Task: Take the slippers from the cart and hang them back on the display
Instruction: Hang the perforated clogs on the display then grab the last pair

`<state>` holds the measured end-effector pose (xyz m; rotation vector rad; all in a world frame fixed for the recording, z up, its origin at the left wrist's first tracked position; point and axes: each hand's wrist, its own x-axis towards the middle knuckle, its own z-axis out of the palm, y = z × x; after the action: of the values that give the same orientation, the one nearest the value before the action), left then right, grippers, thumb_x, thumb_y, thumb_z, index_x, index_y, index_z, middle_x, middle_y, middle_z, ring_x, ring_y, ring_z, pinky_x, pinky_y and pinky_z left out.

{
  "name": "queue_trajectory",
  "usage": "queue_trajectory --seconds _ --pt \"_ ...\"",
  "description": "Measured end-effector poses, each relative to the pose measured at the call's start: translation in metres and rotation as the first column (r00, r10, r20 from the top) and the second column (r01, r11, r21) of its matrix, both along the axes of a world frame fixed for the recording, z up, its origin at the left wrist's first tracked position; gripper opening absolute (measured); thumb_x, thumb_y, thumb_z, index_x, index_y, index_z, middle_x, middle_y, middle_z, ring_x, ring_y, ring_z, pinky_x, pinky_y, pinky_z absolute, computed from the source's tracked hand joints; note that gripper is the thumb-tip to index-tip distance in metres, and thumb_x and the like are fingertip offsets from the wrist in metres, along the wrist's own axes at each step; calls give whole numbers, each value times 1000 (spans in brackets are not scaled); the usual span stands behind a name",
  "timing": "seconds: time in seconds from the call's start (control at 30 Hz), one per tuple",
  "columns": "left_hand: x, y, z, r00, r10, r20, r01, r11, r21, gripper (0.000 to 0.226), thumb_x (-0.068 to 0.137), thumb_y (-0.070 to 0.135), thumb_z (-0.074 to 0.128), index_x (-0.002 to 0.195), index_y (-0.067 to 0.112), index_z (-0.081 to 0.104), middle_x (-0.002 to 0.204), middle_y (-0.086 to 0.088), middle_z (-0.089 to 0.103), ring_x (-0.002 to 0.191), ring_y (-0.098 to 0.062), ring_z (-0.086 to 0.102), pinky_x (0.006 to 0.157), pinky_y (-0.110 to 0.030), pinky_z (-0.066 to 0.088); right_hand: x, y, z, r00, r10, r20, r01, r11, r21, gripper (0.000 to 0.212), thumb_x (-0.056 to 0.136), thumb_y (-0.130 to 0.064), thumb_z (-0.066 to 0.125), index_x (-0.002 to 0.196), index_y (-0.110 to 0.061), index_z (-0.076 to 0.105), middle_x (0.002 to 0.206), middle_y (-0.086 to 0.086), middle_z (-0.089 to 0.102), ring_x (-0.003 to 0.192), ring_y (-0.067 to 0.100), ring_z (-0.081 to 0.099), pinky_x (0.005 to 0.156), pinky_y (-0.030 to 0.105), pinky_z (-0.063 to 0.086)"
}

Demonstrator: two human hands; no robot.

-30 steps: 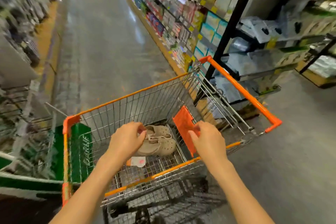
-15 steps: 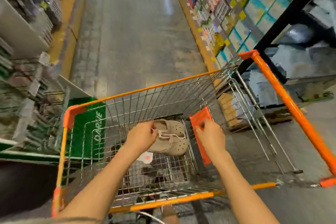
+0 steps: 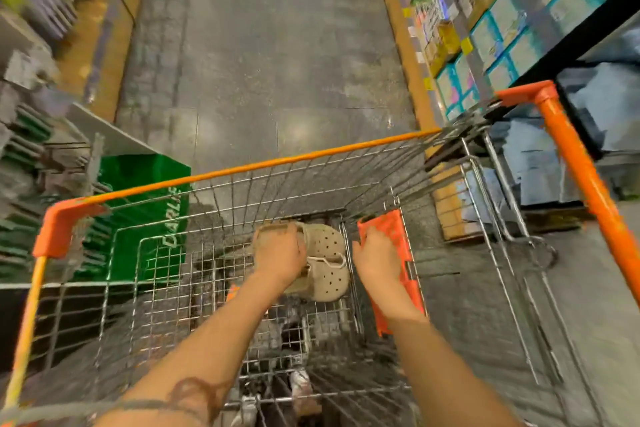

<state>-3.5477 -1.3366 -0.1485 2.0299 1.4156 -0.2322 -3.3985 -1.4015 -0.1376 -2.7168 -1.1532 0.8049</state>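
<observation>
In cart (image 3: 242,172): L hand (image 3: 278,255) round slippers (image 3: 327,262).

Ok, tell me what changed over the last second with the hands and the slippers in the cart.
Both hands reached deeper into the cart. The left hand went from touching the beige slippers to curling over them, apparently taking a grip. The right hand slid further along the orange flap, staying flat. The slippers remain low in the basket, not yet lifted out.
</observation>
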Motion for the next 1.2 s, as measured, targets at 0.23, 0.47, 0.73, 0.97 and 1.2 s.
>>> queue_trajectory --seconds 0.23,0.47,0.73,0.97,1.2 --pt "18 -20 -72 991 -15 -136 -11 981 -195 58 94 32 47 143 13 22 126 -17 54 108 -33 56 84 -35 45 20 -14 -101 970 -147 -192 89 956 -281 43 95 -34 47 119 1 51 119 23 60 110 35 57 87 35 46" --pt "41 -21 -123 978 203 -47 -207 908 -365 59 96 30 42 147 15 15 135 -15 44 115 -31 53 94 -39 47 34 2 -164 946 -152 -287 70 959 -275 39 96 -26 47 117 6 50 122 25 57 114 33 55 86 32 40" --pt "53 -7 -172 969 198 -148 -241 889 -390 47 91 25 48 134 10 36 126 -14 54 113 -32 55 91 -38 46 19 9 -218 936 -217 -278 94 914 -396 44 92 -27 51 124 3 45 129 24 50 120 36 49 94 36 40" --pt "65 -10 -195 891 422 -167 -451 779 -436 49 96 19 34 141 15 16 124 -17 55 110 -33 54 92 -41 44 16 13 -241 886 -381 -265 297 904 -309 37 91 -19 54 117 7 51 123 26 54 115 37 51 89 36 41" --pt "67 -19 -196 849 528 -28 -494 774 -396 57 87 -1 52 137 4 25 109 -17 56 94 -27 55 79 -31 42 25 17 -243 901 -355 -251 287 919 -269 10 84 -11 60 81 -15 52 100 16 67 93 29 61 65 23 32"
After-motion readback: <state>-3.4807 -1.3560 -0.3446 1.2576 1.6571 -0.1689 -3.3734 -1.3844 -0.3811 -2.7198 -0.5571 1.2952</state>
